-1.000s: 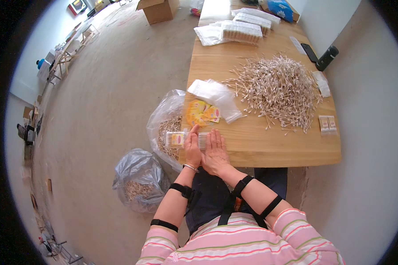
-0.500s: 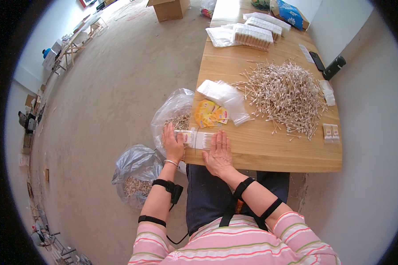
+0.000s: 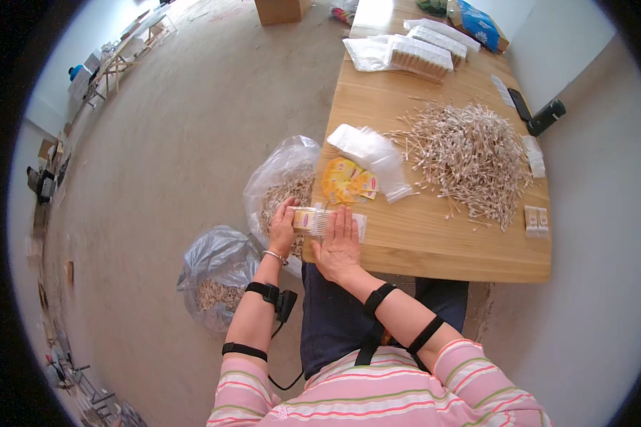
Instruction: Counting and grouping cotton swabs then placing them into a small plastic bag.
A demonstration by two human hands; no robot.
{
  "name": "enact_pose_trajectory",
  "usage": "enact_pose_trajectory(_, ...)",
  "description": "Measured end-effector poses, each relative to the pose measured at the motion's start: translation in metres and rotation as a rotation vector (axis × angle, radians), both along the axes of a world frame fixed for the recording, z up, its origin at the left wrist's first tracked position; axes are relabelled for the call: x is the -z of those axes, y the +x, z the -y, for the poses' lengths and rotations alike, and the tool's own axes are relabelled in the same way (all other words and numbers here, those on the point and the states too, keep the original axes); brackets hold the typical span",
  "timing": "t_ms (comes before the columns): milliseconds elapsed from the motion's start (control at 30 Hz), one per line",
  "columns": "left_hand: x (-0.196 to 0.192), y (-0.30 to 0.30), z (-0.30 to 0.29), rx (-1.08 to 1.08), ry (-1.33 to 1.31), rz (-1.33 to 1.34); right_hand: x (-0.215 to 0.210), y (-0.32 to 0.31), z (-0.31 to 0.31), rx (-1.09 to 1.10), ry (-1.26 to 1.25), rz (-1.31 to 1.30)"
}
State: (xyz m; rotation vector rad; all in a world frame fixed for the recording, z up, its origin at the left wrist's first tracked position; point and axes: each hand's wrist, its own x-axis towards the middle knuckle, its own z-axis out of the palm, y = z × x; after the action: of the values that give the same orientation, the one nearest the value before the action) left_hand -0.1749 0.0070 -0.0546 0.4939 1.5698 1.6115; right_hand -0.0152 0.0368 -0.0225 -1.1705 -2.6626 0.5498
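A flat packet of cotton swabs (image 3: 304,221) with a yellow label juts past the left edge of the wooden table. My left hand (image 3: 282,229) grips its outer end, thumb and fingers closed round it. On the tabletop my right hand (image 3: 340,245) lies flat, fingers stretched out, over the packet's other end and a clear plastic sleeve (image 3: 361,226). Just beyond are yellow printed cards (image 3: 345,181) and a stack of clear plastic bags (image 3: 374,158). A large heap of loose cotton swabs (image 3: 470,156) spreads to the right.
Filled swab packs (image 3: 420,57) stand at the table's far end. A dark bottle (image 3: 546,117) and a black phone (image 3: 519,104) lie by the wall, two small packs (image 3: 536,221) nearer. Two plastic sacks of swabs, one grey (image 3: 221,267), one clear (image 3: 281,171), stand on the floor.
My left hand has gone from lying flat to gripping the packet's outer end. My right hand has shifted slightly left, over the swabs. The view has tilted a little.
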Motion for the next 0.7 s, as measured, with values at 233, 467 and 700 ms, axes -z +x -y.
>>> enact_pose_trajectory(233, -0.001, -0.002, 0.001, 0.022, 0.005, -0.098, -0.006, -0.012, 0.005, 0.003, 0.055, -0.008)
enact_pose_trajectory(467, -0.003, -0.002, 0.0, 0.049, -0.007, -0.057, -0.006, -0.017, 0.001, -0.03, 0.02, -0.096)
enact_pose_trajectory(700, -0.001, -0.014, 0.001, -0.017, 0.039, -0.067, -0.008, -0.014, -0.029, 0.159, -0.223, -0.84)
